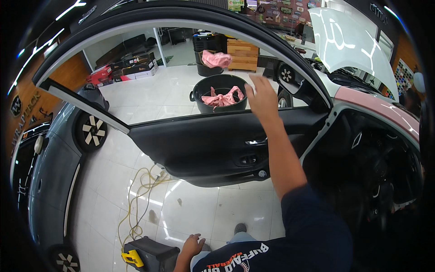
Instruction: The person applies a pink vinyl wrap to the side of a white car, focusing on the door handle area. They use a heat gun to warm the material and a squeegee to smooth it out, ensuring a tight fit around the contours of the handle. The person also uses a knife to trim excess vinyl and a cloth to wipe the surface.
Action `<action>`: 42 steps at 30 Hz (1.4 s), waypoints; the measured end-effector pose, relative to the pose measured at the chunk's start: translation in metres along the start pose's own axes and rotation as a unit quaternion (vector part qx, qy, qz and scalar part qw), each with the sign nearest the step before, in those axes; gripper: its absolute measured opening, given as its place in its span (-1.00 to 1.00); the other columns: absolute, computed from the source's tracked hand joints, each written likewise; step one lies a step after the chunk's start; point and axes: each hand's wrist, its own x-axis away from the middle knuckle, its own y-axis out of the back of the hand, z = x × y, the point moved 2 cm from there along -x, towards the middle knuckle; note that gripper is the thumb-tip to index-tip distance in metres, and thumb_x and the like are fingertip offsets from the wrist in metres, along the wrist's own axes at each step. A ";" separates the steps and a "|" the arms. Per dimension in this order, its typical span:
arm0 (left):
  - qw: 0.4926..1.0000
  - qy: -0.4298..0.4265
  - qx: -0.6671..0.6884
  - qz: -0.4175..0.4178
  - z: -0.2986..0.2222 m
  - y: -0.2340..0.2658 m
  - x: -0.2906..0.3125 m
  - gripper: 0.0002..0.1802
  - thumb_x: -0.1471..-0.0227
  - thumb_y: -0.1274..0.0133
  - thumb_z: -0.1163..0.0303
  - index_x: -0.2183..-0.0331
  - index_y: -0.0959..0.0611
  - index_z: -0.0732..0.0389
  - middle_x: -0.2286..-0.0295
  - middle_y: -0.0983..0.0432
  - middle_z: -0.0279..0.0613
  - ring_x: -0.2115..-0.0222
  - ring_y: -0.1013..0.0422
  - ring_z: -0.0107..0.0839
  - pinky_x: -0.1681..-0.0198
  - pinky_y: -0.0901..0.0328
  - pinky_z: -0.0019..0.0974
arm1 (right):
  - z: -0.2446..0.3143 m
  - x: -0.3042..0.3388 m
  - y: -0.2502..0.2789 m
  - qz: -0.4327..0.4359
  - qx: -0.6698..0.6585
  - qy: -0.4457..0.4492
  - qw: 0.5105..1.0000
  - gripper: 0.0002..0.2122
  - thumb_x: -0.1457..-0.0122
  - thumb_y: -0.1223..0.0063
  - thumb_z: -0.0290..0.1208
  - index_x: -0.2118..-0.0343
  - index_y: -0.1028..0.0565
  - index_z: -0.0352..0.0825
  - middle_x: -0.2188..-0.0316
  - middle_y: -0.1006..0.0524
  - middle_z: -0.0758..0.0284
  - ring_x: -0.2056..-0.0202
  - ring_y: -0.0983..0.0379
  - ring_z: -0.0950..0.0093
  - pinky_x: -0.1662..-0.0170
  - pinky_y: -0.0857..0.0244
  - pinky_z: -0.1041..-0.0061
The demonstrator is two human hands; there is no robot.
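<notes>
My right hand (263, 96) is raised at the window opening of the car door (199, 140), fingers stretched out, holding nothing. A crumpled wad of pink film (216, 60) shows above the black tub (195, 100), apart from my hand and seemingly in mid-air. More crumpled pink film (222, 98) lies inside the tub. Low by my body, my left hand (194, 245) has loosely bent fingers set apart, with nothing in them. Beside it stands a dark box-like stand (154, 251) with a yellow tool (132, 258) on its left side.
The open door joins a white and pink car (380, 106) with its hood (353, 43) up. A grey car (54, 167) stands at left. Yellow cord (136, 199) lies coiled on the floor. Boxes (131, 68), a black drum (209, 45) and a wooden cabinet (244, 54) are farther back.
</notes>
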 end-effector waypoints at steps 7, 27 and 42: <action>0.994 -0.028 -0.012 0.104 0.031 -0.002 -0.047 -0.43 -0.12 -0.05 0.05 0.02 -0.56 0.34 0.16 -0.51 0.27 0.11 -0.45 0.13 0.00 -0.34 0.00 | 0.003 0.219 0.029 0.068 -0.080 -0.139 0.985 -0.84 -0.16 -0.07 -0.57 0.20 -0.53 -0.43 0.24 -0.54 0.12 0.23 -0.52 0.18 0.14 -0.41 0.36; 0.720 -0.556 -0.149 0.388 -0.145 -0.093 -0.042 -0.59 -0.12 -0.09 0.31 0.07 -0.58 0.41 0.28 -0.60 0.10 0.29 -0.55 -0.12 0.19 -0.41 -0.16 | 0.376 0.645 0.268 0.050 0.265 -0.598 0.755 -0.79 -0.15 0.04 -0.38 0.23 -0.50 -0.37 0.23 -0.50 0.09 0.10 -0.45 0.09 0.04 -0.33 0.11; 0.338 -0.643 -0.226 0.649 -0.010 -0.305 0.578 -0.56 -0.11 -0.13 0.29 0.04 -0.55 0.37 0.13 -0.55 0.11 0.10 -0.49 -0.10 0.02 -0.36 -0.22 | 0.761 0.936 0.511 -0.357 0.301 -0.704 0.534 -0.70 -0.17 -0.07 -0.37 0.06 -0.51 -0.37 0.10 -0.52 0.09 0.06 -0.43 0.14 -0.02 -0.32 0.29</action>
